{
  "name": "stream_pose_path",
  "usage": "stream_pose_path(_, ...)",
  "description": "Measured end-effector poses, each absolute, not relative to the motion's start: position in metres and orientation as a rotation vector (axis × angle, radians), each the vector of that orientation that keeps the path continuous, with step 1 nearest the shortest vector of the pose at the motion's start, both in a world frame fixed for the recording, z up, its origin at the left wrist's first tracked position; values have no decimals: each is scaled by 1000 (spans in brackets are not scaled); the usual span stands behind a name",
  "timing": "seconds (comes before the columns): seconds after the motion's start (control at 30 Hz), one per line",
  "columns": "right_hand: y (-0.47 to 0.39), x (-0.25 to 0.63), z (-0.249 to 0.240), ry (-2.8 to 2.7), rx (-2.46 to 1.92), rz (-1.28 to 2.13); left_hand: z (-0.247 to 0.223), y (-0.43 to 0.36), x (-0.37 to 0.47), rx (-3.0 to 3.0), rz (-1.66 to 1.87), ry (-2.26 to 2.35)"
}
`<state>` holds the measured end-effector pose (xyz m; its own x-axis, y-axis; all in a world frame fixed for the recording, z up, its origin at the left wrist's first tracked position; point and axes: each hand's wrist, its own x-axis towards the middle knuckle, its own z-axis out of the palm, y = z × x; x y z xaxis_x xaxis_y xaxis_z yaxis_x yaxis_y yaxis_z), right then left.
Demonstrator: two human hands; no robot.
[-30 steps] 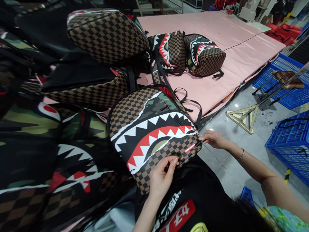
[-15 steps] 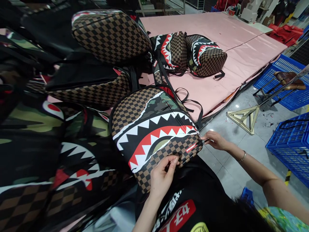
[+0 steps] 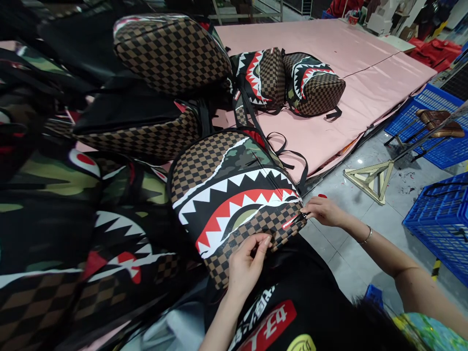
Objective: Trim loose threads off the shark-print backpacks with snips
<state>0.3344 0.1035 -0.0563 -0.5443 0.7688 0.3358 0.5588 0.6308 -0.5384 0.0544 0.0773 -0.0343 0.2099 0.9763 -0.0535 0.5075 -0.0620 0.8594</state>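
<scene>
1. Clock centred on shark-mouth backpack (image 3: 219, 207), 12 = top of view. At approx. 9, dark camo bags (image 3: 127, 231) are heaped close by, prob. kept within reach.
2. At 11, a checkered bag (image 3: 171, 56) is seen lying over a black-topped bag (image 3: 146, 139), prob. piled to save table space.
3. Backpack itself is laid print side up, tilted, lower edge by the black garment (image 3: 310, 273); prob. set so the front & its lower R corner can be seen & reached. What's underneath can't be seen.
4. At btwn 5 & 6, L hand (image 3: 248, 258) is placed over the lower edge, thumb & forefinger pinched tog.; prob. the bag is steadied there. Whether thread or fabric is caught btwn tips can't be told. Most of the bag is left at 10–12 from those tips.
5. At 12–1, two more shark bags (image 3: 261, 80) are stood side by side on the pink table (image 3: 373, 58).
6. At 3, small dark tool (image 3: 302, 216) is gripped in R hand (image 3: 323, 212), fingers closed; tip is held at the corner, just beside red label (image 3: 289, 223). Backpack lies at 9 from these fingers.
7. Further out at 3, blue crate (image 3: 438, 214) is seen on the floor.
</scene>
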Motion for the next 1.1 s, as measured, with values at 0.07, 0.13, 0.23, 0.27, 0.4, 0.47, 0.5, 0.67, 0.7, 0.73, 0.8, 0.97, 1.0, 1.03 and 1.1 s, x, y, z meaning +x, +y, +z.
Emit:
stream_pose_path(0.07, 104, 330, -51, -2353, -1037, 491, -35, 77, 55, 1684, 743, 1411)
stream_pose_path(0.13, 106, 325, -47, -2410, -1033, 484, -34, 77, 54, 1698, 745, 1412)
stream_pose_path(0.23, 109, 317, -41, -2502, -1036, 448, -33, 77, 53, 1715, 756, 1404)
stream_pose_path(0.27, 110, 315, -39, -2534, -1041, 430, -32, 77, 53, 1719, 760, 1402)
stream_pose_path(0.4, 110, 306, -35, -2640, -1058, 365, -33, 77, 52, 1726, 763, 1407)
stream_pose_path(0.47, 108, 301, -34, -2654, -1037, 359, -35, 77, 52, 1722, 761, 1408)
stream_pose_path(0.5, 107, 300, -33, -2631, -1032, 377, -36, 77, 52, 1719, 760, 1405)
stream_pose_path(0.67, 104, 315, -32, -2150, -1221, 797, -38, 75, 50, 1710, 758, 1393)
stream_pose_path(0.7, 105, 322, -32, -2049, -1300, 924, -38, 75, 50, 1707, 761, 1391)
stream_pose_path(0.73, 107, 330, -32, -1968, -1385, 1044, -38, 74, 50, 1701, 763, 1390)
stream_pose_path(0.8, 111, 344, -31, -1870, -1528, 1247, -39, 74, 51, 1671, 770, 1399)
stream_pose_path(0.97, 119, 356, -26, -1847, -1565, 1512, -39, 75, 54, 1619, 756, 1419)
stream_pose_path(1.0, 121, 355, -25, -1867, -1561, 1523, -39, 75, 54, 1626, 752, 1419)
stream_pose_path(1.03, 122, 353, -24, -1889, -1559, 1526, -39, 74, 54, 1633, 750, 1420)
stream_pose_path(1.1, 125, 349, -22, -1935, -1545, 1532, -39, 74, 53, 1644, 752, 1417)
